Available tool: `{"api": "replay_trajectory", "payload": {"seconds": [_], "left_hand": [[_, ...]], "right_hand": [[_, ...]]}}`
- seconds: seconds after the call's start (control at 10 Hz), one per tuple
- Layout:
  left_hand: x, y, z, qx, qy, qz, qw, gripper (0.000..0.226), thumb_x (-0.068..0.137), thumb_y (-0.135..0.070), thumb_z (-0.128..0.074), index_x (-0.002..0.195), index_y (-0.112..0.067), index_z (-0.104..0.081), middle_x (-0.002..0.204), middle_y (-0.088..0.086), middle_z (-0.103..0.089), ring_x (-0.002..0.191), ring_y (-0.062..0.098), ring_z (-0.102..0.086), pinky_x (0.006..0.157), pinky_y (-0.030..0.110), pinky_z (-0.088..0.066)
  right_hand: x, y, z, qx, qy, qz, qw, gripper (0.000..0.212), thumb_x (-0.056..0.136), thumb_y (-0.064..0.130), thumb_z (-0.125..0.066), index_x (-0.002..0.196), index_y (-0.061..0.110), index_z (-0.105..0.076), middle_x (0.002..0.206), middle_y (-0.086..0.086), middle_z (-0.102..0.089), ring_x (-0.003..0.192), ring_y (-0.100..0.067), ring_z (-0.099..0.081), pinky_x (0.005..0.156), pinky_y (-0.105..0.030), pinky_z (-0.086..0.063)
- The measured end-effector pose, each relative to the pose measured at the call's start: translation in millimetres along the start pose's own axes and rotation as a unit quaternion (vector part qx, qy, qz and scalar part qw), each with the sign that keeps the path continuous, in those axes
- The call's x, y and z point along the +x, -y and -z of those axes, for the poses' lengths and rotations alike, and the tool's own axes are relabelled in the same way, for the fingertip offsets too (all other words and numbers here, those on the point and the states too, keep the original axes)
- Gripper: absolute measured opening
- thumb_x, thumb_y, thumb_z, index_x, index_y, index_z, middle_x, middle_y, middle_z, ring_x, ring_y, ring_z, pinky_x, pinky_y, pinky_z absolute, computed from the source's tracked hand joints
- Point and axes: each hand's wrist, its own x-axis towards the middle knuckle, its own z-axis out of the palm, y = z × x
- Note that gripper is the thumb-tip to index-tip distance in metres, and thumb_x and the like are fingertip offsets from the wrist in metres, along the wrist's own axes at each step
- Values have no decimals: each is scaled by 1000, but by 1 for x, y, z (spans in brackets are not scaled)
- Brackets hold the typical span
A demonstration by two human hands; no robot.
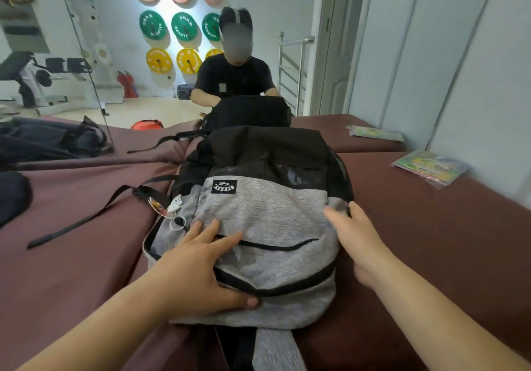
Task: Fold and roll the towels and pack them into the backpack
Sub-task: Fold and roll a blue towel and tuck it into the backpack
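pressing on the grey-and-black backpack [267,207], both hands work the bag rather than cloth. no towels show anywhere in view, so this reads as either bag prep or flattening a packed load; can't tell which. the backpack lies flat, front up, on the maroon mat [416,241] directly before the person. its logo patch [224,186] reads upside down, so the top end prob. sits nearest. left hand [195,267] lies flat on the front pocket, fingers straight & spread, thumb tip on the black zip band [287,287], grasping nothing. right hand [355,235] rests against the bag's right side, fingers straight, thumb on the grey fabric, not clenched, nothing pinched. whether the main compartment is zipped isn't clear. a dark gap along the left edge may be an opening. a loose black strap [86,218] & a small hangtag [175,207] lie off the bag's left side. a plastic-wrapped packet [431,166] rests well apart on the right, near the wall mirror [86,54]. next move likely calls for finding the zip pull: one hand pins the bag flat while the other pinches & runs the slider round the curve w/o snagging fabric.
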Motion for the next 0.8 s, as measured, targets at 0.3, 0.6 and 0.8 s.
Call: {"api": "replay_trajectory", "payload": {"seconds": [0.3, 0.6, 0.8], "left_hand": [[7, 52, 5, -101, -50, 34, 993, 107, 58, -92, -62, 153, -54, -29, 170, -10, -11, 158, 17, 1, 128, 39, -12], [29, 73, 11, -133, -93, 60, 985, 106, 55, -88, -71, 149, -48, -43, 169, -11, -19, 158, 15, -6, 128, 38, -14], [14, 48, 44, -198, -130, 21, 971, 85, 59, -81, -73, 131, -38, -65, 138, -23, -56, 133, -5, -46, 109, 19, -32]], "right_hand": [[48, 8, -65, -41, 135, -12, 990, 94, 96, 27, -69, 163, 38, -2, 168, 5, -23, 150, -22, -32, 118, -41, -31], [50, 16, -97, -100, 70, 46, 991, 78, 98, 38, -57, 162, 33, -13, 164, 2, -34, 146, -25, -40, 117, -45, -37], [6, 47, -61, -245, 29, 176, 953, 39, 100, 26, -57, 134, 8, -59, 137, -14, -60, 127, -30, -56, 101, -40, -47]]}}
